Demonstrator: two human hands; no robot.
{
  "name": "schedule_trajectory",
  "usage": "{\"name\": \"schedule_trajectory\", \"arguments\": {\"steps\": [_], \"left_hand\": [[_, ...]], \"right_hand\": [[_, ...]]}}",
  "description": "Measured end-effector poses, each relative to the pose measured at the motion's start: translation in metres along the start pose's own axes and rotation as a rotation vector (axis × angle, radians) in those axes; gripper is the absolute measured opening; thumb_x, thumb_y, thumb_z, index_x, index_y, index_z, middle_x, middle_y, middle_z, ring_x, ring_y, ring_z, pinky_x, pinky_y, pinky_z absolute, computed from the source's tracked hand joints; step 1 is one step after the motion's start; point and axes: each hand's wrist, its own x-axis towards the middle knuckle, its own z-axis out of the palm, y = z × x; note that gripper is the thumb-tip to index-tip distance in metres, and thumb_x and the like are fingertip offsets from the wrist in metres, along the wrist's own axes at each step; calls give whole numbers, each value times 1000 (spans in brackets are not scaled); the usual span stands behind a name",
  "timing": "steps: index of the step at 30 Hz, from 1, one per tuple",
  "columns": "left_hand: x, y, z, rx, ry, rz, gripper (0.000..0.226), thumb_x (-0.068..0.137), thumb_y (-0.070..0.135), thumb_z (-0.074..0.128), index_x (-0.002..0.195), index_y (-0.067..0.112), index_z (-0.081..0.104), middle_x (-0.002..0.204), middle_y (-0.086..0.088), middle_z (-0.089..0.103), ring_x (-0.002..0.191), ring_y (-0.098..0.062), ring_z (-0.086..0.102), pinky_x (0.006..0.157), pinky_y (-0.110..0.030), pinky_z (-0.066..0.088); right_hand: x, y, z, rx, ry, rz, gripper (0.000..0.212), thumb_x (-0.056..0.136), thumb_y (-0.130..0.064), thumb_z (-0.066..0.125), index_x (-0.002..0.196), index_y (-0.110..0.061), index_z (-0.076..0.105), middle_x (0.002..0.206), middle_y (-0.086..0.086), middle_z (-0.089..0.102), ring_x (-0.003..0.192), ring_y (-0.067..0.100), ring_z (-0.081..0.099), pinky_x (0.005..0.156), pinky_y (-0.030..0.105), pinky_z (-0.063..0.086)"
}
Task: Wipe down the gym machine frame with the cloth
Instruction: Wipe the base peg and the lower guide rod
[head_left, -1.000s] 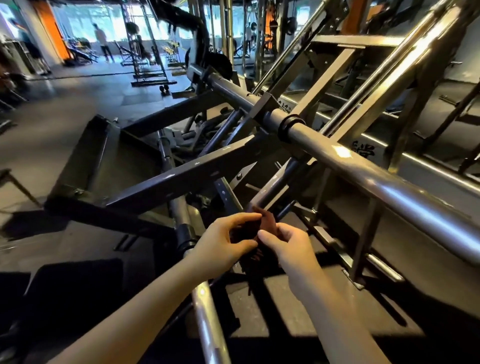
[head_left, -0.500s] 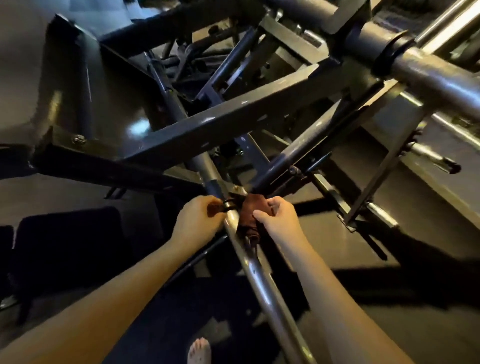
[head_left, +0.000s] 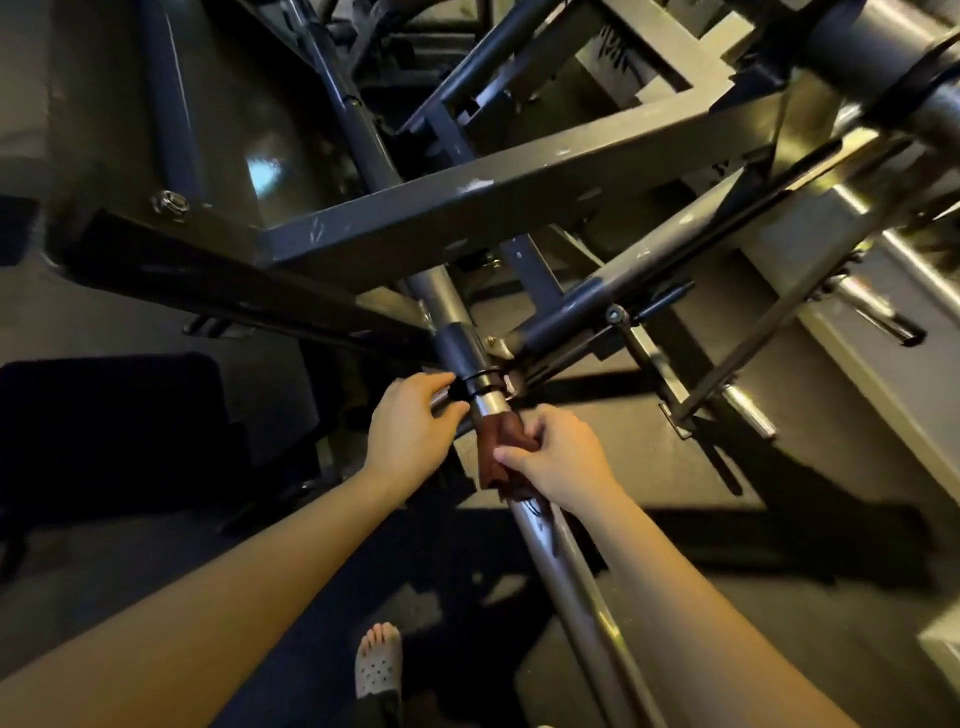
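Note:
A steel bar (head_left: 566, 566) of the gym machine frame (head_left: 467, 208) runs from the bottom middle up to a black collar (head_left: 480, 387). A dark red-brown cloth (head_left: 498, 441) is wrapped around this bar just below the collar. My right hand (head_left: 556, 462) grips the cloth around the bar. My left hand (head_left: 410, 426) is on the bar's left side beside the collar, fingers curled against it; what it holds is hidden.
Grey square beams and angled tubes of the frame cross above my hands. Chrome pegs (head_left: 878, 312) stick out at the right. A dark padded bench (head_left: 119, 431) lies at the left. My foot (head_left: 379, 660) in a perforated shoe stands on the dark floor below.
The camera has tilted further down and closer. My right hand has slid the cloth a little down the bar, below the collar. My left hand stays beside the collar.

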Motion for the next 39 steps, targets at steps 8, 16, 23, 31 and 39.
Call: {"name": "schedule_trajectory", "arguments": {"steps": [8,16,23,31,39], "left_hand": [[12,2,-3,-44,-35,-26,32,95,27,71,127,23,72,122,2,73,106,-14,68,97,-37,55],[15,-1,-7,-9,-114,1,41,94,31,71,134,21,67,132,1,67,122,-16,61,102,-35,49],[3,1,-6,-20,-133,29,54,94,27,72,144,15,56,141,-5,59,131,-20,54,110,-37,44],[-38,-6,8,34,-115,123,75,88,37,78,153,22,43,151,0,44,141,-18,39,114,-38,36],[-74,0,24,-49,-127,119,52,99,14,59,149,24,50,151,5,47,141,-16,42,116,-40,40]], "right_hand": [[-13,2,8,129,-40,126,31,83,-36,80,85,-21,53,82,-6,62,78,12,60,64,27,39],[-12,8,1,218,-115,169,32,82,-33,82,91,-11,60,83,0,67,82,16,65,72,30,49],[-3,5,9,282,-50,148,27,87,-40,77,90,-21,59,92,-1,67,89,16,66,82,34,55],[-103,72,-14,213,-297,321,31,84,-43,80,92,-19,62,89,0,68,87,16,64,77,32,47],[-40,21,21,190,59,102,31,83,-46,78,84,-28,53,85,-5,64,84,15,63,81,36,55]]}}
